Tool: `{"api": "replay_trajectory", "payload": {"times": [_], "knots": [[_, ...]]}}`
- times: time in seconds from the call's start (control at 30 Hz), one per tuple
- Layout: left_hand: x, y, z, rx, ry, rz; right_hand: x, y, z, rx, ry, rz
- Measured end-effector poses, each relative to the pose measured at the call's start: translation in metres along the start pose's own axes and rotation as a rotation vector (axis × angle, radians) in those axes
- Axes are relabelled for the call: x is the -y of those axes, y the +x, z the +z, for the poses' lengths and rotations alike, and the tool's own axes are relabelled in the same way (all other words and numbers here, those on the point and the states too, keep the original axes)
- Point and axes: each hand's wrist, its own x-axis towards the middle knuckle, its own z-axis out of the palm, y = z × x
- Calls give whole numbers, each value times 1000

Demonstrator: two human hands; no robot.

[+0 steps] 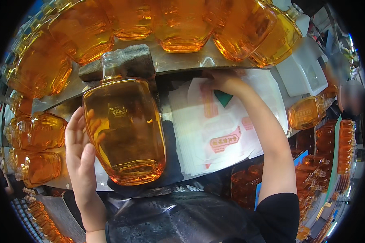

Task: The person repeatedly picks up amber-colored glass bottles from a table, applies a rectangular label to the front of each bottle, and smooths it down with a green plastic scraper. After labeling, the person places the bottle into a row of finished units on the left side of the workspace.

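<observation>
A large amber glass bottle (125, 129) with a clear neck lies tilted before me, its neck end against a dark cloth-covered block (136, 58). My left hand (80, 139) is at the bottle's left side, fingers stretched out along the glass and thumb apart. Finger shapes show in the glass beside it. To the right lies a stack of white sheets (190, 133) with red printed label designs. Over its far edge reaches my right hand (227, 83), fingers bent and partly blurred. A flat green triangular scraper (223, 97) sticks out from under that hand; the fingertips are hard to see.
Several large amber bottles (186, 28) line the far side and curve down the left. A white plastic bin (304, 73) stands at the right, with a smaller amber bottle (306, 112) lying nearby. More amber bottles (312, 174) fill racks at the lower right.
</observation>
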Motion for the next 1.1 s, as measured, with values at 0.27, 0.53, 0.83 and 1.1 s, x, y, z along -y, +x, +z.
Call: {"api": "replay_trajectory", "payload": {"times": [0.27,0.53,0.83,1.1], "knots": [[-35,6,7,102,779,535,13,-8,26,-400,-585,125],[-11,-34,-16,633,832,676,99,-108,-45,-753,-521,-40],[3,-3,-9,120,159,587,228,-118,-128,-280,237,-436],[-21,6,4,156,556,570,229,-19,-92,-73,241,-493]]}}
